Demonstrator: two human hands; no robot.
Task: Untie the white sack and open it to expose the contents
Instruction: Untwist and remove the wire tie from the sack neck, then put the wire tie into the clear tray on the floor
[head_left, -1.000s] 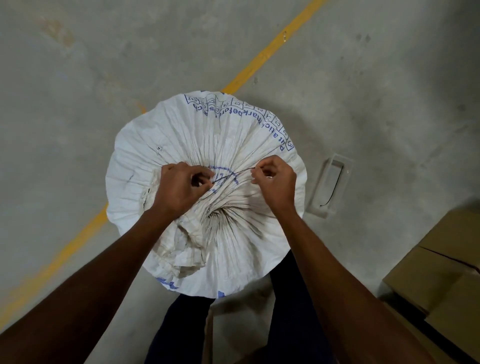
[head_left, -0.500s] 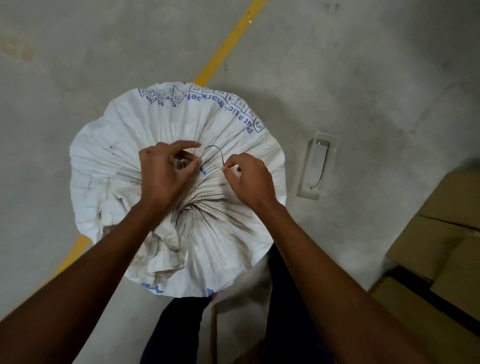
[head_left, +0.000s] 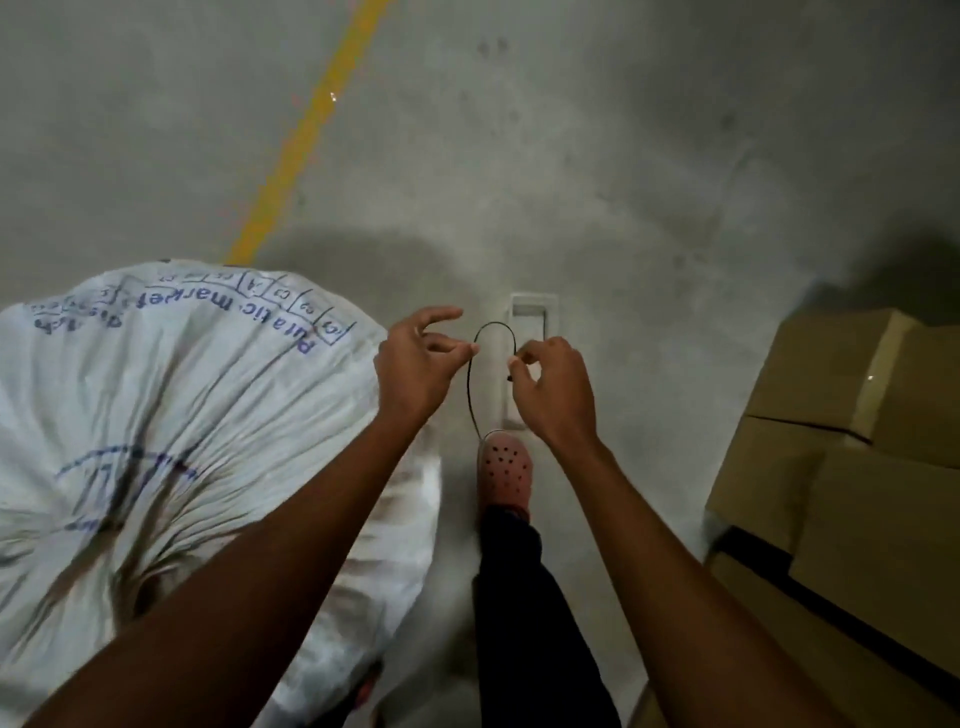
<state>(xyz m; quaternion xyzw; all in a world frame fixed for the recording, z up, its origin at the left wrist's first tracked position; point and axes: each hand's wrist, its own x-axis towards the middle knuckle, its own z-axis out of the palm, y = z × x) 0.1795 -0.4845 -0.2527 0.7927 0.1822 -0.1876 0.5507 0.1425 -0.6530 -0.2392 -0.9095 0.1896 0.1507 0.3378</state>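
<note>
The white woven sack with blue print stands at the left, its top still gathered into pleats around a dark centre. A thin black tie is off the sack and arches between my hands to the sack's right. My left hand pinches one side of the tie with thumb and finger. My right hand pinches the other end. Both hands hover above the floor, clear of the sack.
Stacked cardboard boxes fill the right side. A flat clear tray lies on the concrete floor under the hands. A yellow floor line runs behind the sack. My pink clog and dark trouser leg are below the hands.
The tie has come off the sack's gathered top. Both hands carried it to the right, away from the sack, and the view swung right so the sack now sits at the left.
</note>
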